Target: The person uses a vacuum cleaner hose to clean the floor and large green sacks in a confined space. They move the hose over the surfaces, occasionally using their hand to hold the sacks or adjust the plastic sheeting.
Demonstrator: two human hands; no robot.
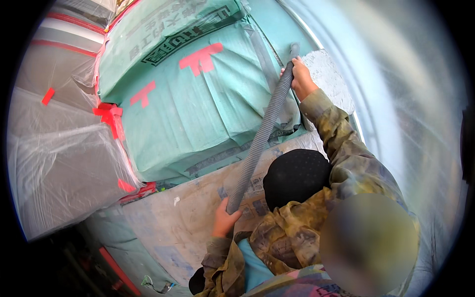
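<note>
A grey corrugated hose slants from low centre up to the right across the front of a green covering sheet. My right hand is closed around its upper part, just below the hose's end. That end lies against or close to a pale teal surface, beside a rough white patch; whether it touches, I cannot tell. Lower down, my left hand grips the hose, near where it passes out of sight. Both my sleeves are of camouflage cloth.
Green sheeting with pink tape strips covers a bulky shape ahead. Clear plastic film, edged with red tape, hangs at left. Translucent sheeting curves along the right. Stained boards or paper lie below. My black-clad knee is beside the hose.
</note>
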